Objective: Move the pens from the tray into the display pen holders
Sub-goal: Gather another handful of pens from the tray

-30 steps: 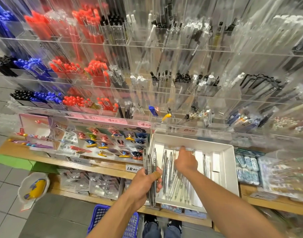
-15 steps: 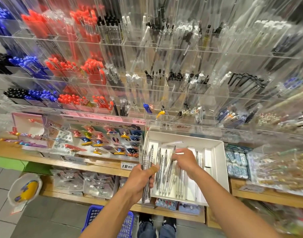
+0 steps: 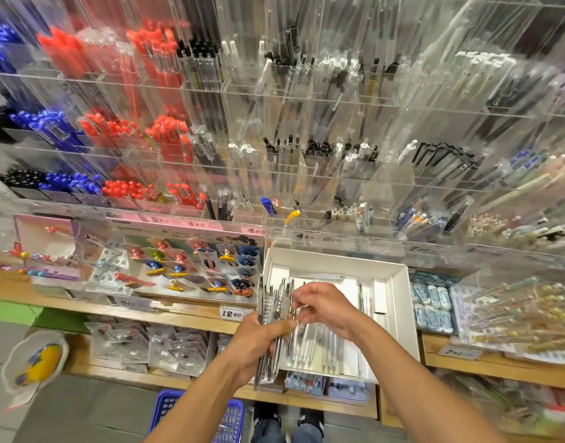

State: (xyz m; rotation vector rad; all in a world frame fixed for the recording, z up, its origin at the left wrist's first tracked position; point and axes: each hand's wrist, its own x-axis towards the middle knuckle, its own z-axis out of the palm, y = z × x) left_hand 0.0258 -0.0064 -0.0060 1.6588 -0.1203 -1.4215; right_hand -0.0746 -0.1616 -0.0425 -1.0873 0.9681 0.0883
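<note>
The left hand is gripping a bunch of pens. The right hand is pinching one more pen in beside them. Line up the tips over the tray first.

A white price tag on the wooden shelf edge below me read "12.90". Tags along the acrylic rail read "4.90", "4.90" and "4.90"; others were too blurred.

Both forearms reach forward, bare. The left hand is curled in a grip, thumb across the front. The right hand sits just beside it, fingers bent in a pinch.
</note>
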